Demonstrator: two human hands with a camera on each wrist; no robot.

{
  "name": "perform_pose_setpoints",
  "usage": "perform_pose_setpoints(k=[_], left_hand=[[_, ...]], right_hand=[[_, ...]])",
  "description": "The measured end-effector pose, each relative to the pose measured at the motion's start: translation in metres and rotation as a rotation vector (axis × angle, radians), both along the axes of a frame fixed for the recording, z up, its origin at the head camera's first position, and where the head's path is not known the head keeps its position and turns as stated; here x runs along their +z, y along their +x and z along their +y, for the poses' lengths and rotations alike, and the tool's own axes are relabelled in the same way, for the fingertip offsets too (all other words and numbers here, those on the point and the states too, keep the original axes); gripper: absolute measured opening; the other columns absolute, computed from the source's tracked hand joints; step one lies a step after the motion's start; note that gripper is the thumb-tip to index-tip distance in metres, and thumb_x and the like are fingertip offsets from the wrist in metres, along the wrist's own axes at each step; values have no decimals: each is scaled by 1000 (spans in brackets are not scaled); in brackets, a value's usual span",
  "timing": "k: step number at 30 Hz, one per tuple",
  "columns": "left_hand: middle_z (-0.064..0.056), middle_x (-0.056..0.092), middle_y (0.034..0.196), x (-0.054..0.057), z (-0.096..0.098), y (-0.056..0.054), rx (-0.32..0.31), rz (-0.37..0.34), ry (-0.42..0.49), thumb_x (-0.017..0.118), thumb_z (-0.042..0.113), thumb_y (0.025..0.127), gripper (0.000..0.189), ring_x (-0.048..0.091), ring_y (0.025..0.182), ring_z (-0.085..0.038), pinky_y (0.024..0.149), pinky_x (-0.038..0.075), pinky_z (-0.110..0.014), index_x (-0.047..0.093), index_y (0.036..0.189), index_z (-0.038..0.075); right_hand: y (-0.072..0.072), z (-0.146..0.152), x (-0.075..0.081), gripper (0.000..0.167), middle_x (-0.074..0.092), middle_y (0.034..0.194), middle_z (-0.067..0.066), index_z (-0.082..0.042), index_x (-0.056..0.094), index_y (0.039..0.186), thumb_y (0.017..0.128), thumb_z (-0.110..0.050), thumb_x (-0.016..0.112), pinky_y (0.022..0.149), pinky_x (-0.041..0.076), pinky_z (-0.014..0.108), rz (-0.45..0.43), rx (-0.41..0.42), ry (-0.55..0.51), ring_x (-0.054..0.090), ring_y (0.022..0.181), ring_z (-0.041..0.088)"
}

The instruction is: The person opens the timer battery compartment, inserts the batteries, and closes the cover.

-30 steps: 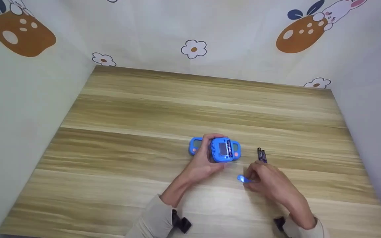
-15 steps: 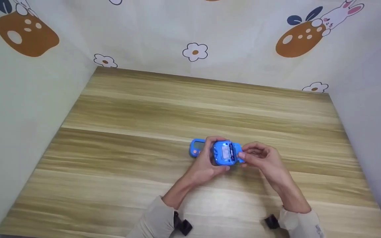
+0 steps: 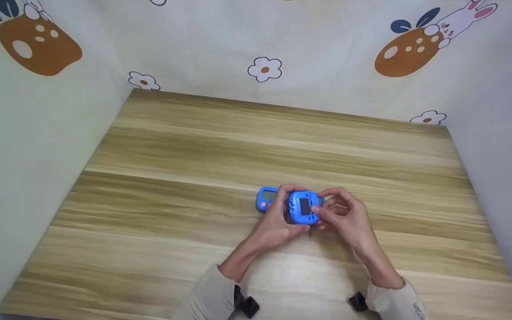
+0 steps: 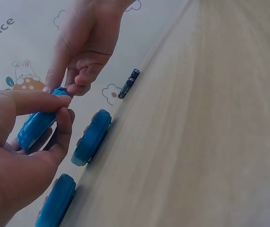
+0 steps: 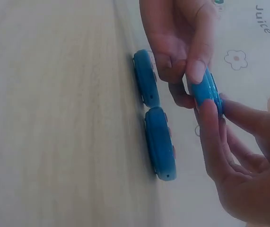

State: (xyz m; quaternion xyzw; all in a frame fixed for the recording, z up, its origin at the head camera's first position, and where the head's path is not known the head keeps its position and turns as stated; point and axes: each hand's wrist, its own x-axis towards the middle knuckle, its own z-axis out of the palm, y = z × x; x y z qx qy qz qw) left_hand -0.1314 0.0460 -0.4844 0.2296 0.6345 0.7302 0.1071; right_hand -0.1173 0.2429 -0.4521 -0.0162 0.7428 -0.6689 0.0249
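Note:
Back side up, a blue digital timer (image 3: 297, 217) with a dark rectangle on it is held over the table. My left hand (image 3: 274, 224) grips it by its edges, thumb below and fingers above. The right hand (image 3: 349, 222) pinches its right side, thumb on the blue battery cover (image 3: 314, 198), which lies over the battery slot. Two similar blue timers with pink buttons lie beneath: the left timer (image 3: 265, 195) is partly hidden by my left hand, the right timer (image 5: 161, 144) mostly by the held timer and fingers in the head view.
Two dark batteries (image 4: 129, 83) lie on the wooden table (image 3: 171, 146) beyond the timers in the left wrist view; my right hand hides them in the head view. A printed cloth wall (image 3: 202, 49) stands round the back and sides.
My right hand has brought the battery cover leftward from beside the loose batteries to the held timer. The exposed batteries in its slot are now covered. My left hand keeps its hold.

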Motion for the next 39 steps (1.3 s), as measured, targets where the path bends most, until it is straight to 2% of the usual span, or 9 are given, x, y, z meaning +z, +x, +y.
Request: perform_pose_setpoints(k=[5, 10, 14, 19, 25, 28, 31, 35, 39], left_hand=[[-2, 48, 138, 1, -1, 0, -1, -43, -5, 77, -6, 76, 76, 53, 120, -21, 97, 48, -35, 40, 137, 19], [-3, 50, 137, 4, -5, -2, -8, -123, 36, 80, -5, 76, 74, 55, 118, -24, 93, 51, -37, 43, 136, 16], [-7, 51, 135, 7, -9, -3, -43, -151, 64, 82, -5, 74, 74, 56, 118, -24, 93, 51, -38, 46, 137, 13], [-9, 52, 135, 6, -10, -4, -72, -129, 77, 83, -4, 74, 73, 57, 118, -25, 93, 51, -38, 47, 137, 11], [-8, 52, 135, 5, -8, -3, -61, -94, 67, 82, -5, 75, 74, 56, 120, -24, 94, 51, -37, 47, 138, 11], [-5, 50, 137, 6, -7, -1, -75, -94, 89, 81, -3, 77, 73, 54, 121, -24, 94, 50, -39, 45, 139, 13], [-3, 47, 141, 6, -8, 0, -92, -91, 85, 79, -2, 79, 74, 49, 127, -21, 100, 46, -38, 40, 140, 13], [-5, 44, 143, 5, -10, 0, -119, -77, 34, 77, -3, 80, 76, 44, 131, -19, 106, 39, -34, 30, 138, 11], [-9, 39, 144, 4, -12, -1, -166, -52, 8, 75, -5, 81, 77, 44, 131, -25, 103, 42, -34, 29, 141, 11]], right_hand=[[-1, 4, -1, 33, 61, 87, 23, -3, 66, 112, 83, -13, 79, 57, 57, 49, 47, 38, 30, 65, 67, 34], [-2, 24, 0, 37, 64, 101, 21, -5, 63, 127, 91, -10, 70, 60, 58, 47, 72, 225, 54, 67, 78, 39], [-4, 34, -1, 41, 67, 106, 24, -2, 58, 132, 92, -4, 67, 64, 57, 51, 50, 332, -16, 68, 82, 43], [-3, 34, -2, 43, 68, 107, 25, 1, 58, 129, 88, -1, 71, 73, 56, 52, 33, 320, -59, 67, 94, 42], [-3, 33, 0, 44, 69, 107, 22, -1, 61, 126, 85, -4, 75, 80, 56, 44, 56, 290, -8, 67, 97, 36], [-2, 34, 3, 44, 68, 108, 21, -3, 59, 128, 87, -3, 73, 79, 57, 45, 73, 309, 15, 67, 97, 37], [0, 34, 5, 48, 67, 114, 16, -7, 57, 133, 88, -5, 73, 78, 57, 44, 129, 330, 105, 66, 98, 36], [2, 32, 4, 61, 59, 129, 11, -11, 51, 140, 85, -7, 77, 76, 58, 42, 221, 355, 238, 63, 104, 35], [2, 28, 2, 64, 56, 131, 7, -13, 53, 139, 82, -9, 80, 74, 58, 40, 238, 349, 285, 60, 107, 32]])
